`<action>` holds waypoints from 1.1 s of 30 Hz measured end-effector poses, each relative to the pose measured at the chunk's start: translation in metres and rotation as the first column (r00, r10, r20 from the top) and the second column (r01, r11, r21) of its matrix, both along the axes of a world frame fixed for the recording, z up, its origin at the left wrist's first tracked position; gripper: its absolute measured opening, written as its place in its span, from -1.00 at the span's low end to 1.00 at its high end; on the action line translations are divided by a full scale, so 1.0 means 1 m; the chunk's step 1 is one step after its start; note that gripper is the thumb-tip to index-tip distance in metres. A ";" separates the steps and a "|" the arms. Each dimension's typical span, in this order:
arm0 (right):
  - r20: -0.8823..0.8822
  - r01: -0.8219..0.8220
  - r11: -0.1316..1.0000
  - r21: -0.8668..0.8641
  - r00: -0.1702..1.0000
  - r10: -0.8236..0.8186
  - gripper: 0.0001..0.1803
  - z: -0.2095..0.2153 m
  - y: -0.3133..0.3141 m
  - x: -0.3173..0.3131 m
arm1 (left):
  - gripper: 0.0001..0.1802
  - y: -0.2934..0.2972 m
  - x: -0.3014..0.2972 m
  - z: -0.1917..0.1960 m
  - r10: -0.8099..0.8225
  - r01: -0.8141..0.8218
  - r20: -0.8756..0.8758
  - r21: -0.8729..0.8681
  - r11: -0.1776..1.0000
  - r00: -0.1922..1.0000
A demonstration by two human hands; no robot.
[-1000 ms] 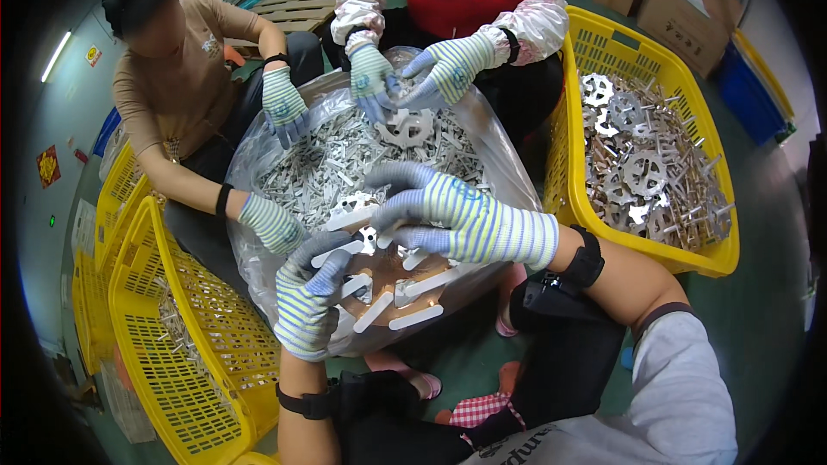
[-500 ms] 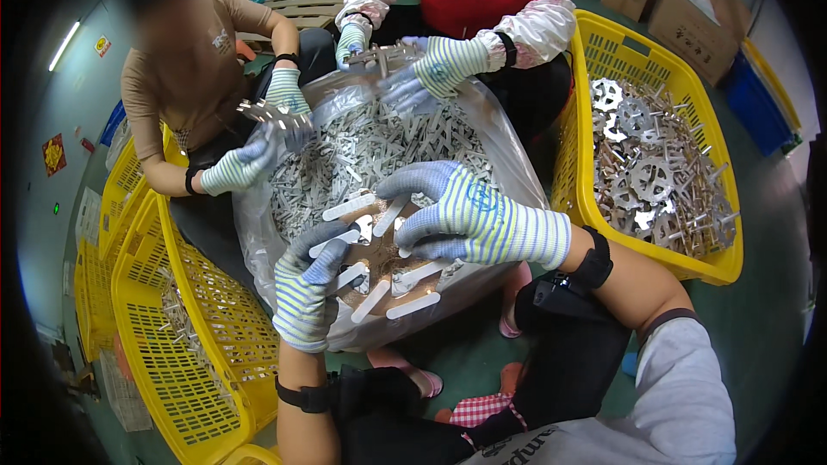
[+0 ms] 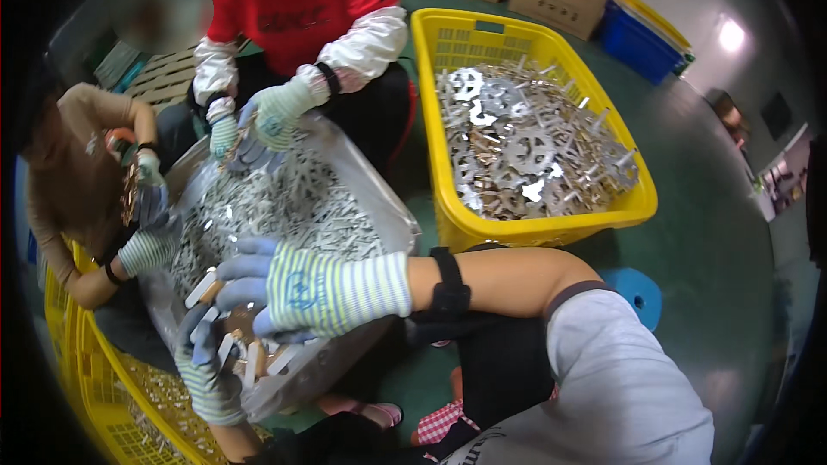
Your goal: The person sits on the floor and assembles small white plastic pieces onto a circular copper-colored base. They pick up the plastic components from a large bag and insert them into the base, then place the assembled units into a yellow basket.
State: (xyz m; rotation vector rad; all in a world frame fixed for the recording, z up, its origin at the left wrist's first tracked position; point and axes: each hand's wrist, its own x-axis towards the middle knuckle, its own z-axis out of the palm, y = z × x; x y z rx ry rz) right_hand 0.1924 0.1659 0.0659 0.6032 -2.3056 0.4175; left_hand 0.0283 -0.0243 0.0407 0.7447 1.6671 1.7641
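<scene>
Metal disc (image 3: 240,322), lower left of frame, may slip if the pinching left hand (image 3: 207,372) loosens; right hand (image 3: 317,289) spread, grip unclear

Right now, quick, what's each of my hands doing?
Left hand: closed on the edge of the brown disc.
Right hand: over the disc; whether it grips can't be told.

Six gloves (image 3: 297,288), two co-workers (image 3: 301,17), one bag (image 3: 389,213)
</scene>
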 end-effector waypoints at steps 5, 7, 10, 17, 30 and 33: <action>0.026 0.057 0.978 -0.199 0.998 -0.053 -0.74 -0.002 -0.003 0.008 | -0.47 -0.005 -0.013 -0.010 -0.004 0.006 -0.026 0.087 0.996 1.000; 0.051 0.135 0.849 -0.511 0.991 -0.126 -0.68 0.005 -0.005 0.014 | -0.46 -0.008 -0.024 -0.020 -0.019 0.060 -0.322 0.118 0.991 0.947; 0.067 0.074 0.584 -0.808 0.997 -0.034 -0.58 -0.015 0.001 -0.003 | -0.36 -0.027 -0.068 -0.060 -0.162 0.181 -0.088 0.306 0.934 0.983; 0.175 0.046 0.490 -0.870 0.960 0.220 -0.58 -0.010 -0.009 0.008 | -0.26 0.029 0.002 -0.018 -0.051 0.318 -0.657 0.293 0.902 0.752; 0.537 0.990 0.113 -0.088 0.143 -0.832 -0.73 0.053 0.202 0.269 | -0.33 0.024 0.000 -0.055 -0.400 0.252 0.341 0.403 0.880 0.850; 0.665 0.898 0.165 0.408 -0.169 -0.727 -0.69 -0.027 0.245 0.270 | -0.34 0.028 -0.007 -0.054 -0.331 0.292 0.244 0.185 0.938 0.911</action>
